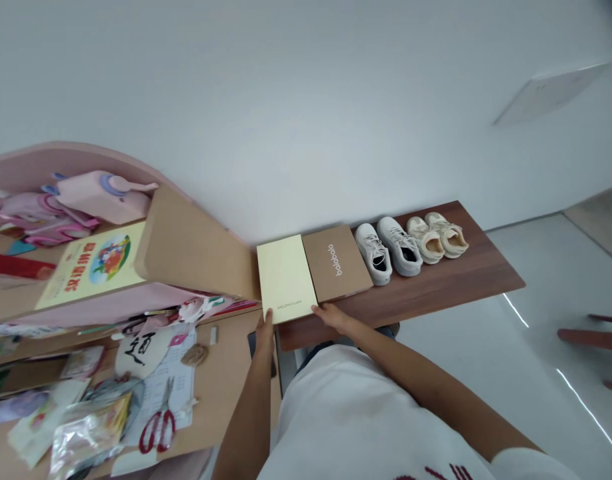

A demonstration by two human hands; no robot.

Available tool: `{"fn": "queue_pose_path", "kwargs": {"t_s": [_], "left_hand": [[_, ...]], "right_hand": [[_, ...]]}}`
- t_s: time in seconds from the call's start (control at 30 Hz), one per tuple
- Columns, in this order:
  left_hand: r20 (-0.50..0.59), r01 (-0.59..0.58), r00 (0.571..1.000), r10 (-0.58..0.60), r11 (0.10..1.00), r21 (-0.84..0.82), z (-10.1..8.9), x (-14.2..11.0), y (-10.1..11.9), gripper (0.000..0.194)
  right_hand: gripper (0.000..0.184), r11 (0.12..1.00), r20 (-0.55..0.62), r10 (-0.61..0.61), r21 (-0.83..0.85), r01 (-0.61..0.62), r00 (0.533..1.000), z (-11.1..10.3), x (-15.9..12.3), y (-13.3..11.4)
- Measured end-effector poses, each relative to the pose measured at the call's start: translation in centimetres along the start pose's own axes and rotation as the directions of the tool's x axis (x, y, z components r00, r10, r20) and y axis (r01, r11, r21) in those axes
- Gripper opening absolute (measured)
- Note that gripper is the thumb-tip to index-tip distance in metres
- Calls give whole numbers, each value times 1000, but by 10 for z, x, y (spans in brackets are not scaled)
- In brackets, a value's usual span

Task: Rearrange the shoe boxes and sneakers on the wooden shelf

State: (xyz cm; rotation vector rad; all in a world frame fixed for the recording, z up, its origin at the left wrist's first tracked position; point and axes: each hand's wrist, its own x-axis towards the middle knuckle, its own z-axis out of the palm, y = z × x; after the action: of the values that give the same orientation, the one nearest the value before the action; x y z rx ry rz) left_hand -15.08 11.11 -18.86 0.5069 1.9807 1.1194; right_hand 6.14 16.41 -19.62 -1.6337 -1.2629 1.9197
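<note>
A pale yellow box (pixel 285 277) lies on a dark wooden bench (pixel 436 287), against a brown box (pixel 336 262) marked "balabala". My left hand (pixel 264 331) grips the yellow box's near left corner, thumb on top. At the near right corner my right hand (pixel 331 315) holds the same box, fingers curled against its edge. Past the brown box stand a pair of white sneakers (pixel 389 249) and a pair of cream shoes (pixel 439 236), toes toward me.
A light wooden desk (pixel 226 380) at left carries red-handled scissors (pixel 159 427), papers and plastic packets. Above it a pink shelf (pixel 36 167) holds pink toys and a yellow book (pixel 93 263). White wall behind, glossy floor (pixel 546 347) at right.
</note>
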Motion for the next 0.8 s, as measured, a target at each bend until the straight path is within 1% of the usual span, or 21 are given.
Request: {"fn": "queue_pose_path", "kwargs": {"t_s": [0.03, 0.1, 0.17, 0.23, 0.3, 0.37, 0.43, 0.5, 0.53, 0.6, 0.67, 0.7, 0.73, 0.77, 0.8], "left_hand": [[37, 71, 997, -69, 996, -61, -1, 1, -1, 40], [73, 166, 985, -159, 980, -106, -2, 1, -3, 44], [82, 197, 979, -188, 974, -116, -2, -1, -5, 48], [90, 216, 974, -206, 968, -125, -3, -5, -9, 52], [103, 244, 968, -230, 956, -163, -6, -12, -12, 53], [124, 275, 960, -252, 933, -234, -10, -18, -12, 50], [143, 293, 955, -260, 905, -309, -16, -23, -9, 43], [138, 287, 957, -254, 888, -359, -22, -26, -2, 37], [121, 271, 962, -243, 890, -368, -25, -27, 3, 35], [51, 209, 978, -204, 911, -355, -30, -29, 11, 36], [-62, 86, 992, -108, 952, -293, -33, -35, 18, 43], [-129, -3, 991, -27, 974, -225, -33, -40, 21, 49], [-187, -105, 979, 82, 988, -117, -32, -46, 22, 55], [-228, -209, 951, 209, 978, 26, -29, -54, 24, 62], [-245, -298, 909, 338, 936, 187, -25, -62, 24, 68]], "right_hand": [[45, 1000, -13, -19, 24, 19, 1000, 7, 2, 0], [50, 999, -63, -41, 10, 42, 997, 15, 3, 0], [50, 997, -123, -40, -70, 31, 992, 16, 3, 0], [48, 986, -153, -24, -166, -2, 988, 13, 0, 0], [47, 975, -150, -20, -223, -14, 988, 8, -5, -1], [46, 970, -131, -41, -242, 8, 991, 6, -11, -2], [45, 965, -111, -72, -259, 40, 991, 5, -17, -4], [46, 956, -83, -81, -287, 54, 993, 6, -22, -6], [46, 955, -64, -76, -290, 54, 995, 6, -25, -6], [43, 966, -26, -65, -252, 57, 998, 8, -30, -5], [36, 981, -7, -78, -178, 75, 997, 11, -35, -2], [34, 985, -4, -94, -143, 93, 996, 13, -37, -1], [36, 987, 0, -113, -111, 112, 994, 16, -39, 0], [40, 988, 11, -132, -77, 133, 991, 20, -41, -1], [45, 987, 32, -159, -26, 160, 987, 24, -43, -3]]}}
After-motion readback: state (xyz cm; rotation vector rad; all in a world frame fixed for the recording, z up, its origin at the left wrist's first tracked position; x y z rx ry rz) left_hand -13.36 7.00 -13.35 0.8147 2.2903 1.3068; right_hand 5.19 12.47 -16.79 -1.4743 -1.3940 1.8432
